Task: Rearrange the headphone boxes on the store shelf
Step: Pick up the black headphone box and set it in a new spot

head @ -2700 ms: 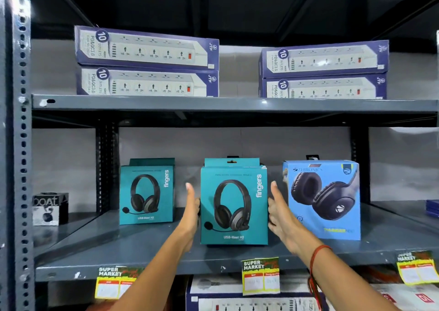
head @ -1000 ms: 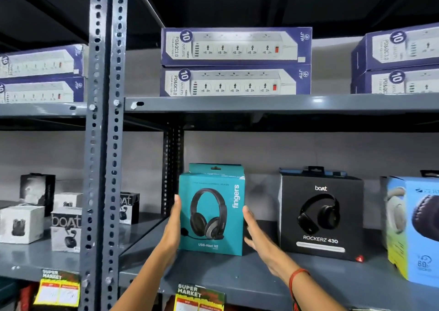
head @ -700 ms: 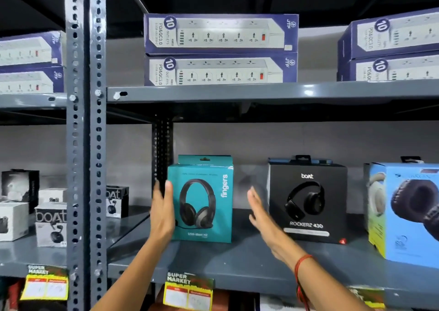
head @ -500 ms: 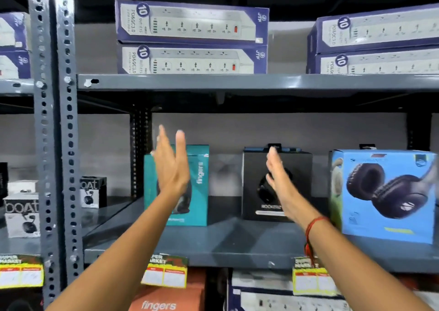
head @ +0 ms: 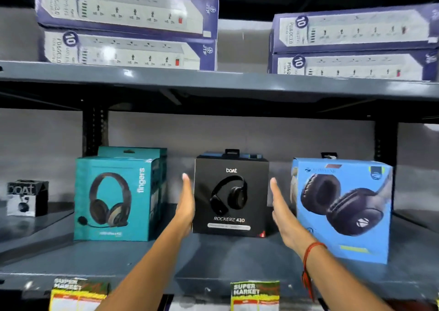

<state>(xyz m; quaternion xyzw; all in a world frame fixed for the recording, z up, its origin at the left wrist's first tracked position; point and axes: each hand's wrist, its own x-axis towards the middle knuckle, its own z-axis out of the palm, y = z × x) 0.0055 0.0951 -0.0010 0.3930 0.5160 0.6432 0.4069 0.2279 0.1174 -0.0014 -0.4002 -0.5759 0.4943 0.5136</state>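
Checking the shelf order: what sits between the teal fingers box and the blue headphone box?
In the head view, the black boat box stands there, with the left hand and right hand flanking it.

Three headphone boxes stand upright on my grey metal shelf [head: 213,260]: a teal cardboard box [head: 114,199] left, a black "Rockerz 430" box [head: 231,195] in the middle, a light-blue box [head: 342,209] right and nearer.

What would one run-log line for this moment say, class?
step: reach for black boat box | left hand: open, at its left side | right hand: open, just off its right side | grip: none yet | box: upright on shelf
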